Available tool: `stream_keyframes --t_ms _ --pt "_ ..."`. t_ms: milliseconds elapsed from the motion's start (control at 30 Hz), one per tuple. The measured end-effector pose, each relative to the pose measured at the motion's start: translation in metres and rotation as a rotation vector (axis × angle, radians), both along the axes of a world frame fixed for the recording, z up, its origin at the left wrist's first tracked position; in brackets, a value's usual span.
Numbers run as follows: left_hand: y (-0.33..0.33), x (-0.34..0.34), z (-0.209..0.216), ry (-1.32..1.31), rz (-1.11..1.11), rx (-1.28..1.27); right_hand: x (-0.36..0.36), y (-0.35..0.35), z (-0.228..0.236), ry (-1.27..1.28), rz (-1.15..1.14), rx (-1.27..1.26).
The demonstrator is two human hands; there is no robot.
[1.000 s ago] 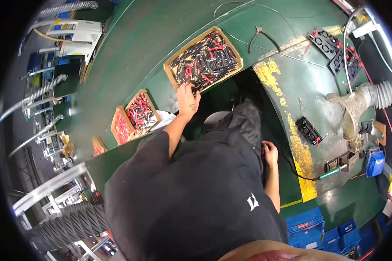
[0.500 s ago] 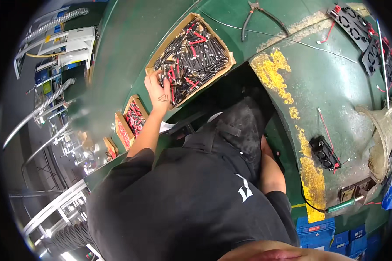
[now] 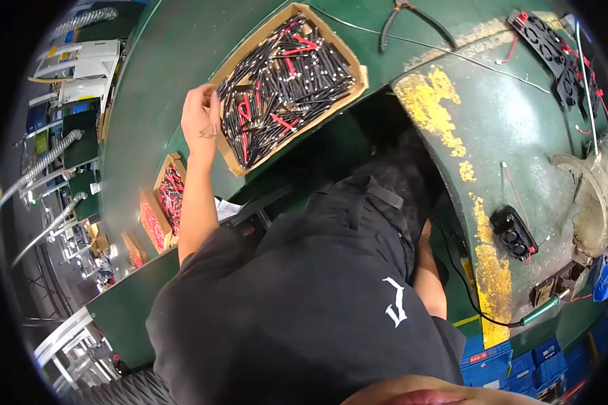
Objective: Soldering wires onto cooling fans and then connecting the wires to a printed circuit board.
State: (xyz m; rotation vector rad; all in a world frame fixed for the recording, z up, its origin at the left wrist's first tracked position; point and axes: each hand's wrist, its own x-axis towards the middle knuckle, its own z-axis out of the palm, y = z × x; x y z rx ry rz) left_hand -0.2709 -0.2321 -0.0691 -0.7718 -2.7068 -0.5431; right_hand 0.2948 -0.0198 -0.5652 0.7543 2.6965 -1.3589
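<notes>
My left hand (image 3: 200, 121) is at the left side of an open cardboard box (image 3: 235, 160), its fingers bent and closed against the rim near the left corner. The box holds a heap of short black wire pieces (image 3: 317, 77) with shiny ends, and some red wires (image 3: 282, 121) lie among them. My right forearm (image 3: 428, 280) runs down beside my leg at the bench edge; the hand beyond it is hidden.
Smaller cardboard boxes (image 3: 157, 177) of red pieces stand left of my forearm. Pliers (image 3: 419, 17) lie beyond the box. On the right bench are a black fan holder (image 3: 513, 233), fan panels (image 3: 544, 44), a duct nozzle (image 3: 591, 209) and a green-handled soldering iron (image 3: 546, 310). Blue crates (image 3: 486, 364) sit below.
My left hand has moved from over the wire pieces to the box's left rim. The whole view has shifted a little. My right forearm stays beside my leg.
</notes>
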Motion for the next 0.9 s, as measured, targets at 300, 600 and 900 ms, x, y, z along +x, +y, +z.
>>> stream_keyframes --t_ms 300,600,900 --pt "0.004 -0.003 -0.009 -0.311 -0.004 -0.206 -0.050 0.007 0.124 -0.253 -0.157 0.014" --pt "0.002 -0.007 -0.004 -0.507 -0.146 -0.096 -0.064 -0.011 0.114 0.036 -1.024 -1.065" --pt "-0.008 -0.022 -0.008 -0.299 -0.220 -0.181 -0.085 -0.009 0.142 -0.499 -0.649 -0.371"
